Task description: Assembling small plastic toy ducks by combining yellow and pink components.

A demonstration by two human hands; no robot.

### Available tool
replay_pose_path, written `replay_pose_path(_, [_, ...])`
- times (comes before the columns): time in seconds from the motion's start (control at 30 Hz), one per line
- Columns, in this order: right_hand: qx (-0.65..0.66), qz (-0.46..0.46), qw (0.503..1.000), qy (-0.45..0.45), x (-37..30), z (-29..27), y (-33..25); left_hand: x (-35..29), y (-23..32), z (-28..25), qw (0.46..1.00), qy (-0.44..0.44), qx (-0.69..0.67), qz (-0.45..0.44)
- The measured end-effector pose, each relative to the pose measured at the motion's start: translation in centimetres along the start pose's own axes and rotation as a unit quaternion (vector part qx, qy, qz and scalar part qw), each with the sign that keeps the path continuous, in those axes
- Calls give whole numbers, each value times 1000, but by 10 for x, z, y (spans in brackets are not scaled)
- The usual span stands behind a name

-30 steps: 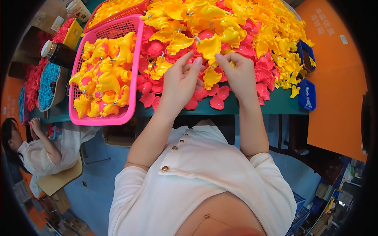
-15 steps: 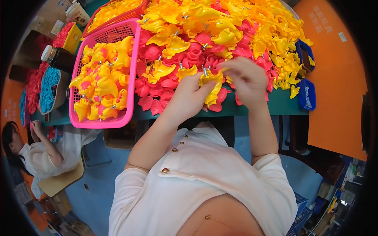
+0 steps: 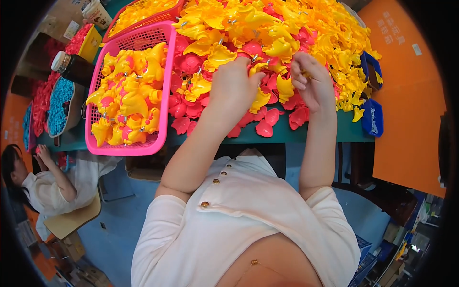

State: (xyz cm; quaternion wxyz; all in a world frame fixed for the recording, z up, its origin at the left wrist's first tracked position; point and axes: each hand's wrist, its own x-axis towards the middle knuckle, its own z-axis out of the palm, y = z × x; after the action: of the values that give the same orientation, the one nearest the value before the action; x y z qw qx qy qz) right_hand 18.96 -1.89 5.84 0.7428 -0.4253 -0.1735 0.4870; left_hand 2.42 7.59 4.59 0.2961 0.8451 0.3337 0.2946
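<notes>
My left hand [image 3: 233, 85] reaches forward over the heap, its thumb closed toward its fingers on a yellow plastic shell [image 3: 253, 70] with a metal pin; the other fingertips are hidden. To the right, my right hand [image 3: 313, 83] hangs above the parts with fingers loosely curled and apart from the thumb, and nothing shows in its grip. A yellow curved shell [image 3: 285, 89] lies between the hands. Below my left thumb is another yellow shell [image 3: 260, 100]. Red shells [image 3: 264, 128] lie loose toward the near edge, and several yellow pieces in the heap carry metal pins.
A pink basket [image 3: 164, 115] of yellow-and-red figures stands at left. Behind it sits a red basket [image 3: 143, 25] of yellow parts. Two blue trays [image 3: 372, 117] are at the table's right edge. A dark jar [image 3: 71, 67] and a co-worker [image 3: 45, 186] are farther left.
My left hand has moved forward and up with the yellow pinned shell, onto the heap. My right hand has drawn away to the right, its fingers apart from the shell.
</notes>
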Motion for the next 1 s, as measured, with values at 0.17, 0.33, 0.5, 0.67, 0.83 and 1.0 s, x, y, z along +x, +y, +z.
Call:
replay_pose_path(0.17, [-486, -264, 831, -57, 41, 37, 32, -4, -19, -36, 994, 108, 18, -26])
replay_pose_path(0.33, [-773, -282, 568, -14, 70, 72, 58, -5, -33, -42, 986, 127, 84, -67])
replay_pose_path(0.5, [-750, -305, 587, -18, 60, 72, 46, -10, -33, -46, 986, 141, 68, -58])
replay_pose_path(0.67, [-699, -336, 617, -131, 17, 77, 30, -14, -21, -49, 979, -14, -183, -89])
replay_pose_path(0.83, [-524, -385, 755, -79, -12, 68, 20, -18, -17, -35, 988, 3, -149, -41])
replay_pose_path(1.0, [-25, -236, 971, -28, -20, 23, -18, -12, -21, -31, 980, 30, -180, -76])
